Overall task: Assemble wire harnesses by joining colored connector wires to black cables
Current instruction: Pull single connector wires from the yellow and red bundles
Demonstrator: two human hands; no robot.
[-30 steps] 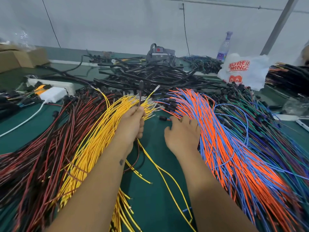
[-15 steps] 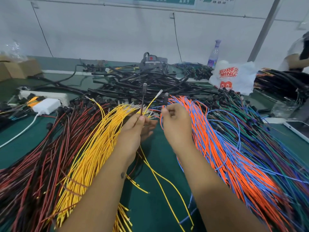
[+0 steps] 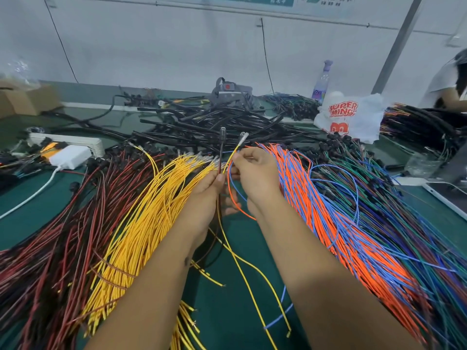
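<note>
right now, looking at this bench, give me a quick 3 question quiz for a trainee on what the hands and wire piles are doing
1. True or false: the left hand holds a dark red wire upright.
2. Which bundle lies directly left of the left hand? A) yellow wires B) orange and blue wires C) black cables
3. Fill in: the right hand pinches orange and ____ wires it has picked up.

Key: 1 true; 2 A; 3 blue
</note>
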